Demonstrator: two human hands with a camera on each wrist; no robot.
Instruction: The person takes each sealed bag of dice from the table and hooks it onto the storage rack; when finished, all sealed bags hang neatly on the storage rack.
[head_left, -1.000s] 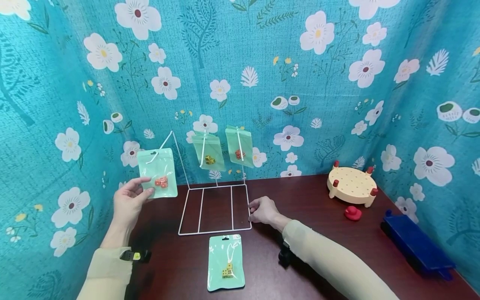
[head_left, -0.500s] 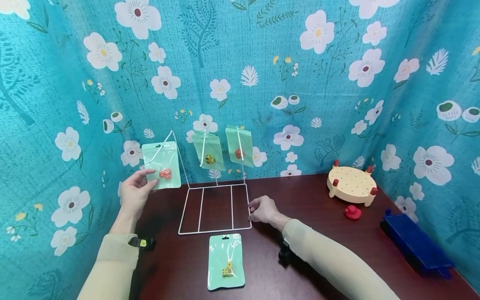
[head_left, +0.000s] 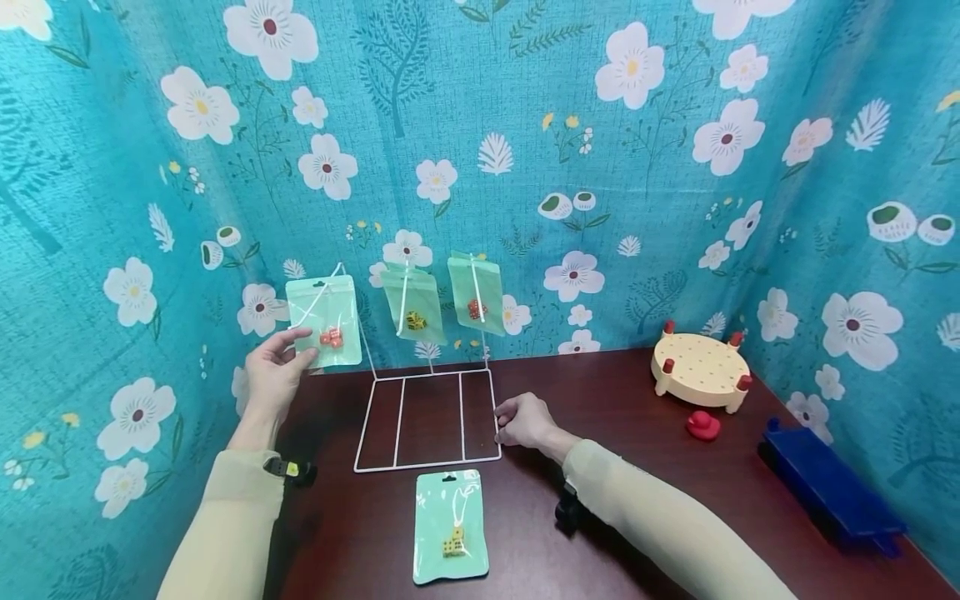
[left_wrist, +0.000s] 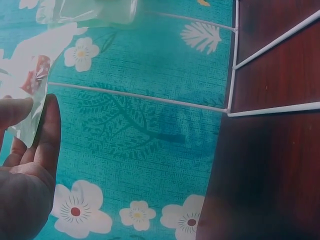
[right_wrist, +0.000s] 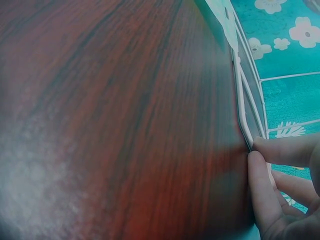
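Observation:
My left hand (head_left: 273, 373) pinches the lower left edge of a mint-green zip pouch (head_left: 318, 310) with orange-red dice inside. The pouch is at the rack's left hook, whose rod crosses its front below the hang hole; the rod seems to pass through the hole. In the left wrist view, thumb and fingers lie on either side of this pouch (left_wrist: 57, 42). My right hand (head_left: 528, 423) pinches the right side of the white wire rack's base (head_left: 427, 464); the right wrist view shows thumb and forefinger meeting on the wire (right_wrist: 241, 107).
Two more mint pouches hang on the other hooks, one with yellow dice (head_left: 415, 287), one with red dice (head_left: 491, 287). Another pouch (head_left: 431, 521) lies in front of the rack. Rightward are a cream pegged stand (head_left: 701, 367), a red rubber duck (head_left: 703, 426) and a blue object (head_left: 832, 483).
My left hand has raised the pouch and carried it slightly right, back along the left hook toward the rack's upright. The right hand has kept its place on the base.

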